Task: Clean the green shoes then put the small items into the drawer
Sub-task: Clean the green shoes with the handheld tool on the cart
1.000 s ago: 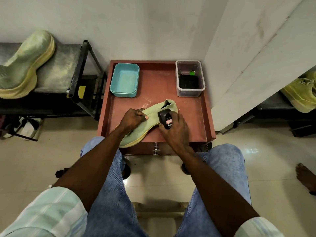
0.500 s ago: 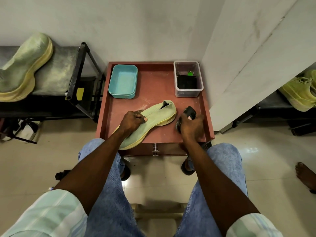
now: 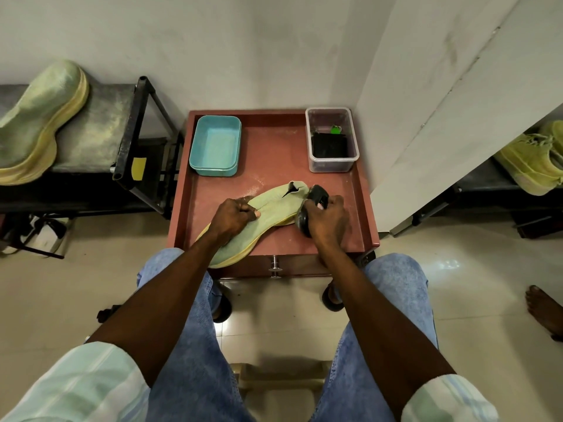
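Note:
A pale green shoe [image 3: 274,205] lies on its side across the red-brown table top [image 3: 274,153], toe toward me and over the front edge. My left hand [image 3: 233,216] grips its middle with curled fingers. My right hand [image 3: 327,219] holds a black shoe brush [image 3: 316,196] against the shoe's heel end. A clear plastic box [image 3: 332,166] at the back right holds a black item and a small green one. The drawer knob [image 3: 275,264] shows under the front edge.
A teal tray [image 3: 214,146] stands at the table's back left. A second green shoe [image 3: 36,123] lies on a dark rack to the left, and a third shoe [image 3: 533,161] sits on a shelf at the right. Someone's bare foot [image 3: 545,312] is on the floor at right.
My right hand took the brush off the shoe to the right, then brought it back against the heel end. My left hand stayed gripping the shoe.

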The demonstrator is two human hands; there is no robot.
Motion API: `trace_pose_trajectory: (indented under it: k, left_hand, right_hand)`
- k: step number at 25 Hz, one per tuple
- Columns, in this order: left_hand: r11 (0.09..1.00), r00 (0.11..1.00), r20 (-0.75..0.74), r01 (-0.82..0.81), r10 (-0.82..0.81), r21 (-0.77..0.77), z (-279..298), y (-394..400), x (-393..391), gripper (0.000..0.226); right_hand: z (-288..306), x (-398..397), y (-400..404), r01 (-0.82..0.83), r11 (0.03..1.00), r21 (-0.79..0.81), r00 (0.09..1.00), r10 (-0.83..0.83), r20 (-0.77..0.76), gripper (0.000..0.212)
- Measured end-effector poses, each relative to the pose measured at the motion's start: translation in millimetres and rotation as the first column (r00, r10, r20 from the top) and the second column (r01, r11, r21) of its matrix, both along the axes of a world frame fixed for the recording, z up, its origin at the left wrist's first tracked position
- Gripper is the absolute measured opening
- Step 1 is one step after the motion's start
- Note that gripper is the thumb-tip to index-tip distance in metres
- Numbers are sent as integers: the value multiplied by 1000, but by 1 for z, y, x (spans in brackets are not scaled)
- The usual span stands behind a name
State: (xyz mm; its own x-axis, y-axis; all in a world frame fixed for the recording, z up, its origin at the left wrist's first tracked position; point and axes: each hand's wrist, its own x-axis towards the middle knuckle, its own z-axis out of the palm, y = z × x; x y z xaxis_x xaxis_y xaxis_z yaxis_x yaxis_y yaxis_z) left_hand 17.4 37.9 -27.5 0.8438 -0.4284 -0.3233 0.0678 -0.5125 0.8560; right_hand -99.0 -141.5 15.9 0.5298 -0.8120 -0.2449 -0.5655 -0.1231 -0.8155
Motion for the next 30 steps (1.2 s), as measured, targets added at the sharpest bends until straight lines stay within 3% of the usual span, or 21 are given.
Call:
trace_pose_trajectory:
  k: [1, 5, 8, 11, 14, 18, 23, 24, 26, 28, 30]
  left_hand:
    - [1000, 1000, 4, -2, 2, 3, 0, 0, 0, 9]
    - [1000, 1000, 4, -5, 5, 31, 0, 0, 1, 11]
    - [999, 1000, 0, -18, 18, 35, 1, 1, 0, 12]
    - [1000, 1000, 7, -2, 2, 24, 2, 1, 0, 10]
    - [1000, 1000, 27, 14, -14, 17, 5, 1, -1, 8]
    - [1000, 999, 40, 9, -10, 22, 11, -1, -3, 7]
    - [999, 996, 84, 4, -7, 32, 14, -3, -6, 7]
    - [999, 996, 89, 2, -5, 33, 13, -4, -6, 8]
    - [1000, 995, 95, 8, -11, 30, 13, -4, -7, 10]
    - [999, 994, 102, 20, -23, 35, 15, -4, -7, 9]
    - [999, 996, 92, 12, -14, 32, 14, -3, -6, 12]
  right_hand:
    - [1, 0, -1, 34, 999, -12, 999, -35, -40, 53]
    - [-4, 1, 1, -39, 999, -31, 996, 41, 84, 50]
    - [0, 0, -4, 20, 999, -44, 1000, -21, -23, 50]
    - [-2, 2, -6, -44, 997, -65, 992, 51, 114, 44]
    - [-5, -1, -8, -8, 999, -46, 1000, 8, -16, 37]
    - [1, -1, 5, -56, 997, -45, 985, 63, 160, 44]
    - [-1, -5, 7, 71, 997, 35, 997, -70, -31, 56]
    - [1, -5, 12, 28, 1000, -12, 1000, -28, -7, 55]
    - [1, -10, 32, -249, 950, -188, 968, 250, -18, 55]
    - [-4, -23, 50, -549, 756, -355, 832, 533, -152, 61]
    - [-6, -23, 44, -604, 678, -418, 791, 576, -209, 64]
